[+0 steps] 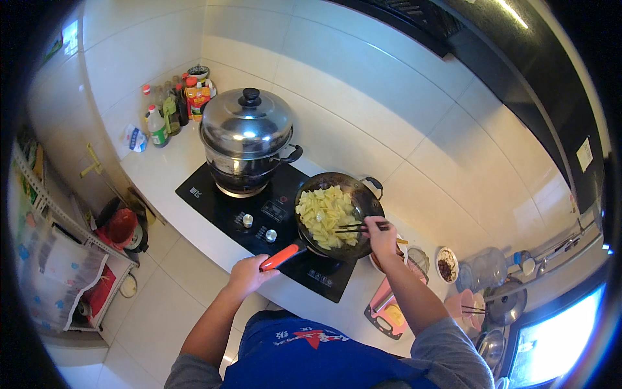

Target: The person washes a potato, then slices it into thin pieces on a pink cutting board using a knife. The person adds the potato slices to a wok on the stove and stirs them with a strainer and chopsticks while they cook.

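Observation:
A dark wok (368, 206) sits on the right part of the black cooktop (214, 194). Pale yellow-green cut vegetable pieces (324, 214), perhaps potato, fill much of its left side. My left hand (249, 275) is closed round the wok's orange-red handle (280, 257). At the wok's right edge, my right hand (381, 235) grips dark chopsticks (350, 228), whose tips reach into the pieces. The chopsticks slant leftward over the food. Part of the wok's near right rim is hidden behind my right hand.
A large lidded steel steamer pot (246, 129) stands on the left burner. Bottles (157, 126) crowd the back left corner. Right of the cooktop are a pink cutting board (387, 308), a white bowl (447, 264) and a metal lid (507, 303). A range hood (402, 23) hangs above.

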A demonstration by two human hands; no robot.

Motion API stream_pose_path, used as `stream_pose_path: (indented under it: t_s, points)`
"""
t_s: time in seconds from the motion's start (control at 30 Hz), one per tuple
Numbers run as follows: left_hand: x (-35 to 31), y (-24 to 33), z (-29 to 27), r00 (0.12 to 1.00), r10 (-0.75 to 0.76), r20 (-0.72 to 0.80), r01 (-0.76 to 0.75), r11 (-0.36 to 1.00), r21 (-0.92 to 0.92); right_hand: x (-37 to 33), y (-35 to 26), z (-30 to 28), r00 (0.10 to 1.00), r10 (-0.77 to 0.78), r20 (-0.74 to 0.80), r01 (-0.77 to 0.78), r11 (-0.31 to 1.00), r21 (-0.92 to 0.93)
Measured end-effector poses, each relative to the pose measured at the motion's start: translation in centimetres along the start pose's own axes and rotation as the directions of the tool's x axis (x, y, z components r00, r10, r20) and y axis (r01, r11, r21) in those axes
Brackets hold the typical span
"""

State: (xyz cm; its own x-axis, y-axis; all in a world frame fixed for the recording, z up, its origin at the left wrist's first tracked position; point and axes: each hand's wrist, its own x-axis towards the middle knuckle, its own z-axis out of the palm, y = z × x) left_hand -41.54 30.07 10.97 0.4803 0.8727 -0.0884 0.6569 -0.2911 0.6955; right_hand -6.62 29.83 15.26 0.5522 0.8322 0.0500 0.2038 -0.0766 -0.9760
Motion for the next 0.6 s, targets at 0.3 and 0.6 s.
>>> stream_pose_path:
  t_s: [0.3, 0.6]
  points:
    - [-0.1, -0.4, 0.1, 1.0, 0.001, -0.031, -0.001, 1.0, 0.009, 0.8, -1.8, 1.7, 0.997, -0.071, -0.008, 0.071, 0.992, 0.108]
    - [-0.1, -0.3, 0.1, 1.0, -0.004, -0.024, 0.004, 1.0, -0.006, 5.8, 1.0, 8.2, 0.957, -0.194, 0.215, 0.204, 0.979, -0.028]
